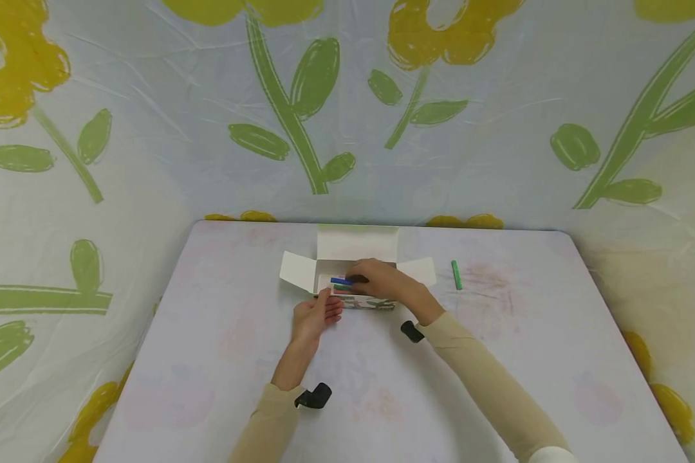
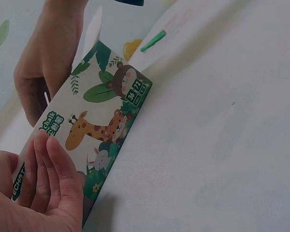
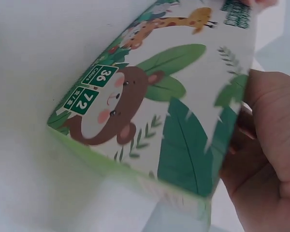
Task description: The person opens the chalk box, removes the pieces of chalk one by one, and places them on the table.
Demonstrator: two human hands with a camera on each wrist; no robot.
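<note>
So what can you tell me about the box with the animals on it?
The chalk box looks like thin cardboard, printed with a giraffe, a bear, green leaves and the numbers 36 and 72. It lies flat on the table with its white flaps folded open. A blue stick and a green one show inside. The left hand rests straight fingers on its near side, and the right hand reaches into the open top, pinching the blue stick.

One box (image 1: 356, 270), three chalks (image 1: 457, 274)
</note>
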